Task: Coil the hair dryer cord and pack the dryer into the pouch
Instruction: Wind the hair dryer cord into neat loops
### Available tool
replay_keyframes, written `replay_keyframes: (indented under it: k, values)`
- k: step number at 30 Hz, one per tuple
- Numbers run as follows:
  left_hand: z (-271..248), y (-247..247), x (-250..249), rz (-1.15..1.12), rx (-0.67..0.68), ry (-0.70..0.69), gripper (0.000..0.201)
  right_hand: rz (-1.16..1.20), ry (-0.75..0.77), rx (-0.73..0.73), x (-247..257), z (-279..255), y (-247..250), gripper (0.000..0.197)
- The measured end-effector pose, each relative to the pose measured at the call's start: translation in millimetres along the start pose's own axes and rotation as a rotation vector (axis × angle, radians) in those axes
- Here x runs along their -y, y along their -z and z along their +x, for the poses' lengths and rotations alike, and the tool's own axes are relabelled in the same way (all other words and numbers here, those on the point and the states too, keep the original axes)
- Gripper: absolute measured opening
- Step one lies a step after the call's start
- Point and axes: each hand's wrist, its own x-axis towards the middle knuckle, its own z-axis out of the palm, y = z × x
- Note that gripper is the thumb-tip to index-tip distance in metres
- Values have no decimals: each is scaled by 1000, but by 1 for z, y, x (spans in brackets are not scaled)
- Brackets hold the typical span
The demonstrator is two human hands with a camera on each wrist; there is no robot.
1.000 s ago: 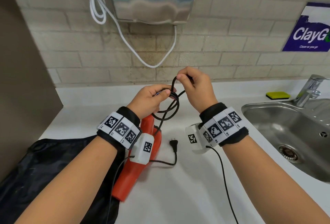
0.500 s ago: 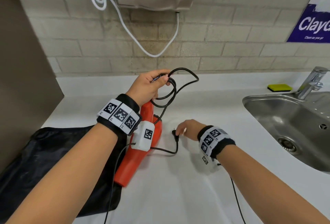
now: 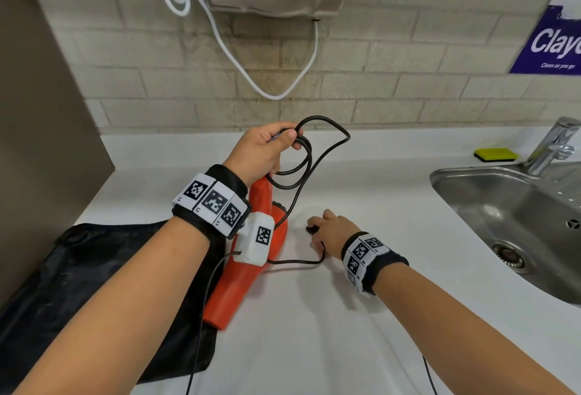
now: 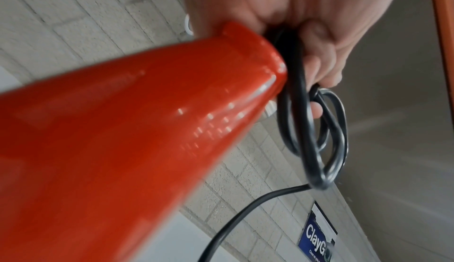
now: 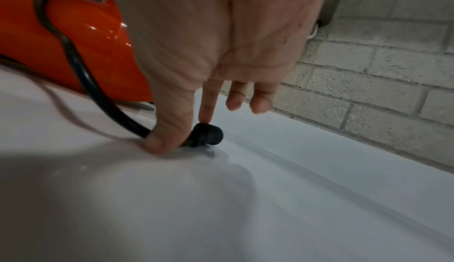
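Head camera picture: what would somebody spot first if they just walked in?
The bright orange hair dryer on the white counter, partly over a black pouch. Next, the left hand holding up loops of black cord, and the right hand down low, pinching the plug.

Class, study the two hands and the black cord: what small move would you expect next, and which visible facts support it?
Probably the right hand lifts the plug off the counter and carries it up to the loops held in the left hand. Its thumb and forefinger already pinch the plug, and one loose stretch of cord remains uncoiled beside the orange dryer.
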Motion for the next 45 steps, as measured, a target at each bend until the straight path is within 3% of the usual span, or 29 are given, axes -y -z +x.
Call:
replay_keyframes:
  k: [2,4,9,13,15,19,22,25,28,31,36,39,41,45]
  values:
    - [0,0,1,-4,-12,-1,18,-99,66,-18,-4,-8,2,24]
    - [1,1,2,-4,-25,-2,19,-52,32,-73,-6,-16,3,26]
    - [2,4,3,-18,-54,-8,18,457,-318,-218,-17,-29,17,22]
    - [2,5,3,-40,-90,3,16,1017,-394,-319,-26,-41,39,14]
    - [2,5,3,-52,-104,12,15,1351,-297,-380,-22,-50,54,15]
    - [2,3,3,-48,-131,13,14,1875,69,-542,-5,-63,81,25]
    - [1,1,2,-44,-122,3,16,2062,370,-695,9,-65,94,22]
    - [-1,-3,-1,-32,-99,-6,16,2037,462,-903,22,-59,97,31]
    - [-4,-6,-5,-14,-89,-14,17,1908,401,-1096,31,-52,94,41]
    - [-4,-8,-4,-14,-105,-20,17,1783,288,-1184,38,-48,93,43]
    - [-7,-16,-10,-49,-66,-25,25,1258,85,-1279,50,-41,92,38]
    - [-8,-21,-11,-22,-6,-59,29,1179,61,-1379,51,-32,92,19]
    - [-7,-25,-10,25,23,-70,30,1205,31,-1344,48,-27,96,19]
    - [-3,-25,-7,24,1,-46,19,1174,110,-1093,40,-25,91,23]
